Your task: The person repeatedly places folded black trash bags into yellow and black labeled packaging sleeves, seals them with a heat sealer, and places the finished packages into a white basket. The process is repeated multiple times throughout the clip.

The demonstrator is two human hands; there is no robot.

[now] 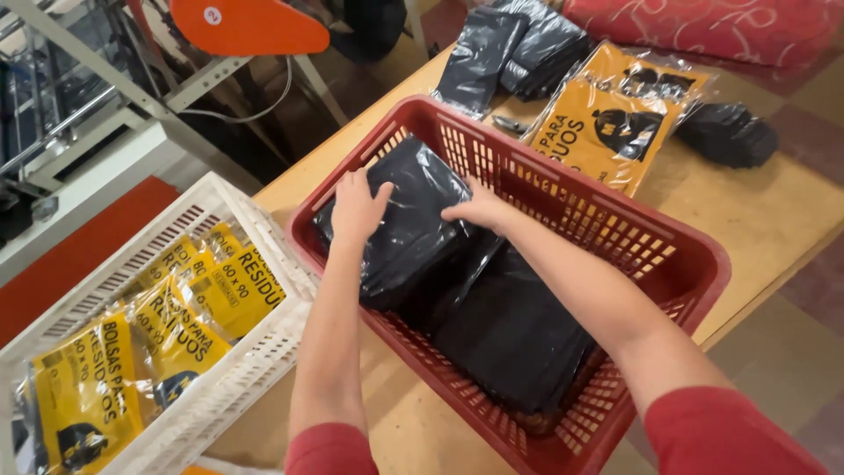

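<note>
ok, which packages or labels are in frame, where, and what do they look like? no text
Yellow packets: flat, clear-wrapped, black print, lying in the white basket, lower left.
Orange-yellow packets: flat, black emblem, on the wooden table behind the red basket.
Black bag bundle: unlabelled, glossy, in the red basket under the left hand and right hand.

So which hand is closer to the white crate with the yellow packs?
Left. The left hand rests on the black bag stack at the red basket's near-left end, beside the white crate; the right hand sits farther across the stack.
</note>
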